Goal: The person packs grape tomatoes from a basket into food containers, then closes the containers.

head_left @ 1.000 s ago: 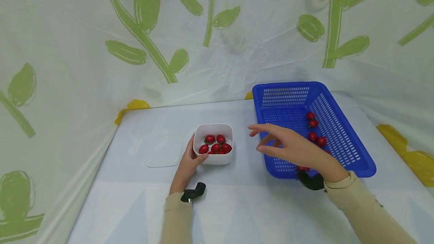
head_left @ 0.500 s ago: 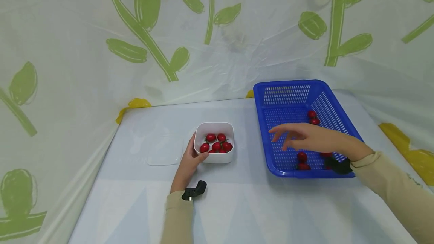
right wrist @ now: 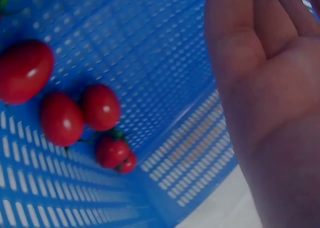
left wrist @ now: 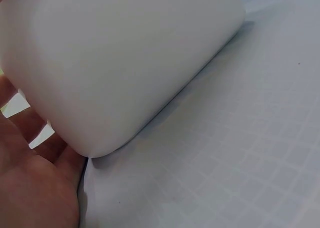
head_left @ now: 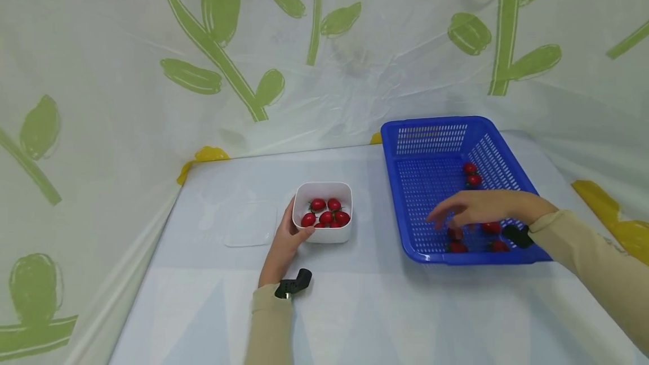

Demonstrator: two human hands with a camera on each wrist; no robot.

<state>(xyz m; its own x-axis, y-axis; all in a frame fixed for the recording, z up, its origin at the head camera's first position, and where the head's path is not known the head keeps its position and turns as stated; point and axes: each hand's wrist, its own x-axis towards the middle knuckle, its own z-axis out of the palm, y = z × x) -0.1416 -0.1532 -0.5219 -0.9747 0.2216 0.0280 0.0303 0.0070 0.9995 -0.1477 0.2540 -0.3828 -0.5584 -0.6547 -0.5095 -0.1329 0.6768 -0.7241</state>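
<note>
My left hand (head_left: 281, 248) grips a small white square tub (head_left: 332, 235), its thumb over the front rim and its fingers along the left side. Several cherry tomatoes (head_left: 326, 217) lie inside. The left wrist view has the tub's plain wall (left wrist: 120, 62) close up, with fingers bent round its edge. My right hand (head_left: 484, 205) is palm down over the blue basket (head_left: 441, 257), its loosely bent fingers pointing down and left above a tomato (head_left: 454, 233) they partly cover. From the right wrist, that palm (right wrist: 280, 92) appears beside several tomatoes (right wrist: 61, 119); its fingertips are cut off.
Left of the tub lies a flat, clear lid (head_left: 248, 228) on the white table covering (head_left: 345, 303). More tomatoes (head_left: 471, 174) rest along the basket's right side. Behind the table hangs a leaf-patterned curtain (head_left: 385, 89). Black wrist cameras (head_left: 294, 284) sit on both wrists.
My right hand has moved right from beside the basket to over it, then lowered toward the tomatoes near its front. My left hand has kept its grip on the tub.
</note>
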